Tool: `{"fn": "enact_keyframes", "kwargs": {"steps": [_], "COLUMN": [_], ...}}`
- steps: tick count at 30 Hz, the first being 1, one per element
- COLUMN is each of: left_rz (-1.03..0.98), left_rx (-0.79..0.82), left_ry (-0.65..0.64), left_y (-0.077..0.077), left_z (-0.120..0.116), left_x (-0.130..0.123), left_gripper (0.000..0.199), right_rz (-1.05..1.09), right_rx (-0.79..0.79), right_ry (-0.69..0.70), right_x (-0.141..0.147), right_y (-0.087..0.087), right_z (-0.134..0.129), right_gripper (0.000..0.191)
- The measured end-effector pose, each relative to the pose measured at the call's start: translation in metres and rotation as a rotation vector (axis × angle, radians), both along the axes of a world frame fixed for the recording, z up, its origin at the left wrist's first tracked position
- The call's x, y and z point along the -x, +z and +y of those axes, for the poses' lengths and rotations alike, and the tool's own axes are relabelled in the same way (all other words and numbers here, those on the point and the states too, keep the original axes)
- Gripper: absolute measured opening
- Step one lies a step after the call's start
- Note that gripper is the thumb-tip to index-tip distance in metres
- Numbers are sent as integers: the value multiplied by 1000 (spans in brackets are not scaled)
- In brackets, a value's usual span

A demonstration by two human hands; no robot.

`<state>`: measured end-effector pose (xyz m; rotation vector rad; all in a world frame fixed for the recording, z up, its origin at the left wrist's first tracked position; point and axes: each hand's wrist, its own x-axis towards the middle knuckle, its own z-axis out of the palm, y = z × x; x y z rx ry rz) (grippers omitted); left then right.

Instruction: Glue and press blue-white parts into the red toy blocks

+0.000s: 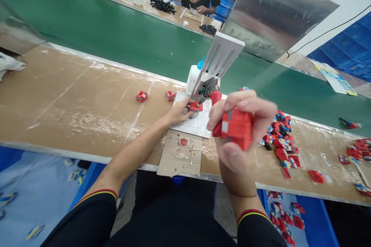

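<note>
Before a green belt (116, 27), the left hand (177, 115) holds a red piece (197, 107) crosswise toward a white board's (188, 125) far edge, as the right hand (262, 110), farther right, grips a red handle (215, 97) and red block (239, 128).

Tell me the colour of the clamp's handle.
The clamp handle is red, seen best in the head view, though the right hand covers some of it.
</note>
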<state>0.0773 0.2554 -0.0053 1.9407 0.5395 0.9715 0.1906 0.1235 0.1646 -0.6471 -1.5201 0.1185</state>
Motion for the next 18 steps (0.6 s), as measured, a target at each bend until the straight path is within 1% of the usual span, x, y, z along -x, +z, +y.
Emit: {"fn": "enact_keyframes", "kwargs": {"steps": [1, 3, 5, 7, 8, 10, 12, 13, 15, 17, 18], "left_rz": [9, 26, 37, 34, 32, 30, 26, 23, 13, 2, -2], "left_rx": [5, 17, 26, 32, 35, 43, 50, 52, 56, 57, 53], "left_ry": [3, 6, 13, 30, 38, 47, 47, 47, 54, 64, 69], "left_y": [1, 1, 1, 0, 0, -1, -1, -1, 0, 0, 0], "left_z": [0, 0, -1, -2, -2, -3, -4, -5, -6, -8, -8], "left_x": [0, -1, -2, -2, -3, -3, -3, -4, -4, -5, -5], "left_gripper": [28, 31, 33, 32, 32, 32, 32, 31, 29, 27, 26], "right_rz": [-33, -114, -159, -93, -35, 52, 11, -70, -308, -563, -658], "right_rx": [-31, -68, -70, -95, -110, -131, -140, -144, -122, -85, -87], "right_ry": [-35, -32, -53, -164, -232, -319, -313, -282, -167, -46, -7], "right_x": [3, 6, 3, -2, -5, -10, -11, -10, -8, -5, -4], "right_y": [-10, -27, -40, -46, -47, -43, -33, -27, -16, -9, -7], "right_z": [-2, -2, 0, 0, -2, -7, -13, -15, -15, -9, -5], "right_gripper": [35, 34, 33, 32, 31, 31, 32, 32, 30, 28, 27]}}
